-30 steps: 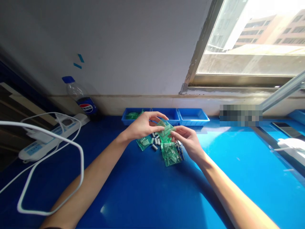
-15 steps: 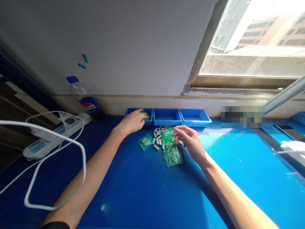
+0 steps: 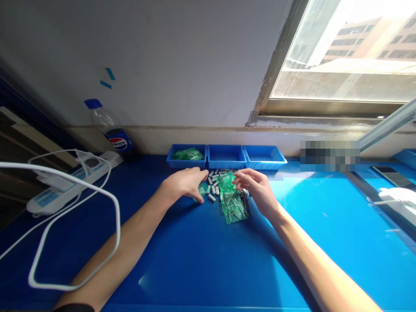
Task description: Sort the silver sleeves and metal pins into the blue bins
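Observation:
A heap of small green plastic bags [image 3: 231,203] with little white parts [image 3: 212,190] and dark pins lies on the blue table [image 3: 208,260]. My left hand [image 3: 183,183] rests palm down over a small green bag [image 3: 203,190] at the heap's left edge, fingers stretched toward it. At the top right of the heap my right hand [image 3: 256,188] has its fingers curled in a pinch on a green bag. Behind the heap stand three blue trays; the left tray [image 3: 172,161] holds green bags [image 3: 187,154], the middle tray [image 3: 226,163] and the right tray [image 3: 264,163] look bare.
A cola bottle [image 3: 110,132] stands at the wall on the left. A white power strip [image 3: 65,186] and a looping white cable [image 3: 107,208] lie at the left of the table. A window [image 3: 344,56] fills the upper right. A white object [image 3: 398,197] sits at the far right edge.
My left hand dropped a green bag in the left tray and came back down to the small bag beside the heap. My right hand stayed at the heap's top right.

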Demonstrator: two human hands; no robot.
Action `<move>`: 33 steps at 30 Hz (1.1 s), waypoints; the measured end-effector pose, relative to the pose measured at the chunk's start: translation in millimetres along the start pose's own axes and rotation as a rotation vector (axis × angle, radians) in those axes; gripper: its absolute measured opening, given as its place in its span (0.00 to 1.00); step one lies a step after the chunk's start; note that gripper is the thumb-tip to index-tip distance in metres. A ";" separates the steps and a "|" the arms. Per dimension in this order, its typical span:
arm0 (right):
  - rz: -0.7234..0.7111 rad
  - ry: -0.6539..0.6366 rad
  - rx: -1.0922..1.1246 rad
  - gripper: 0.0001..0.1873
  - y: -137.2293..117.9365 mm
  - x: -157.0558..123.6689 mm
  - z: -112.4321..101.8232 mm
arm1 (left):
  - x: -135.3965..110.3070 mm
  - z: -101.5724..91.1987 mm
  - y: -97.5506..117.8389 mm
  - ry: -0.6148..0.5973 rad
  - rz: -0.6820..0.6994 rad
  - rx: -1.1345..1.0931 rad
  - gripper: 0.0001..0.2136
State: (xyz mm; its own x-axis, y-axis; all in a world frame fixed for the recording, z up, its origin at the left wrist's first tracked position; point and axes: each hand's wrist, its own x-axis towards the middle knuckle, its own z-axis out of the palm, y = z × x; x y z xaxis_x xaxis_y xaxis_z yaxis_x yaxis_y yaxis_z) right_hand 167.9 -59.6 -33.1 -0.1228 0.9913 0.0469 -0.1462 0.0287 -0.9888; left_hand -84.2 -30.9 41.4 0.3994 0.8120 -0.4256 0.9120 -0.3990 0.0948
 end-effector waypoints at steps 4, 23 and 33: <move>0.001 0.006 -0.027 0.18 -2.5 -1.3 1.5 | 0.1 0.4 -3.8 0.069 -0.019 -0.026 0.27; -0.057 -0.080 -0.070 0.20 -7.3 -4.7 4.9 | 12.6 -2.7 8.5 0.455 0.397 -0.945 0.18; -0.220 0.216 -0.413 0.15 6.7 -0.4 1.1 | 12.4 -11.4 -35.4 0.890 -0.059 -0.216 0.17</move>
State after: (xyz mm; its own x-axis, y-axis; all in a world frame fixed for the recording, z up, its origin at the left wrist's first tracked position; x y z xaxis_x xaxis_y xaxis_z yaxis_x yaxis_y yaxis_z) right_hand 166.0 -60.0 -39.6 0.0789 0.9588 0.2729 0.2590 0.2447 -0.9344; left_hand -110.5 -1.9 43.0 0.1942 0.8928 0.4065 0.8950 -0.3308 0.2991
